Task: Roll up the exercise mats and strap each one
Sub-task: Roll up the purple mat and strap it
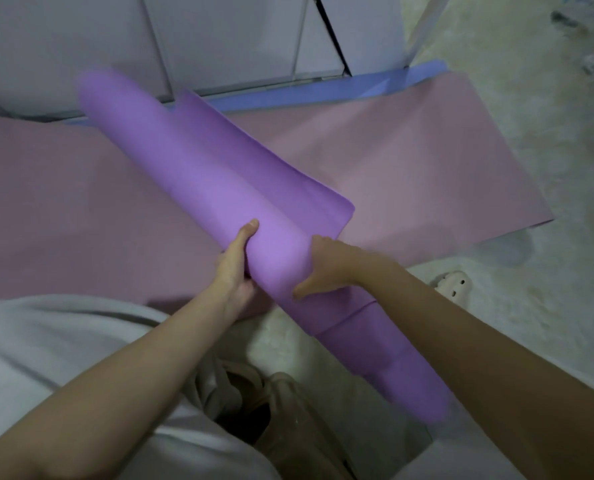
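1. Now, the purple mat (219,188) is rolled into a long tube. It runs diagonally from upper left of frame to lower right, held above the floor; both ends are blurred.
2. Its outer flap stands loose along the right side near frame ctr, not wound tight. Layers step out unevenly toward the lower-right end.
3. Left hand (234,268): grip clasps the tube from the left, thumb on top, fingers tucked beneath & hidden.
4. Right hand (330,265): grip clasps the tube from the right, opposite the left hand. Thumb is low on the near side; fingers go behind the flap, out of sight.
5. Pink mat (427,161) lies flat on the floor across mid frame, beneath the tube.
6. Blue mat (323,91) lies under the pink one, w/ only its far edge showing near the top.
7. Shaggy whitish rug (548,150) covers right side & btm ctr. A white clog (451,284) sits on it, just right of the right wrist.
8. Pale cabinet panels (219,36) run along the top; a grey garment (46,341) fills lower left.
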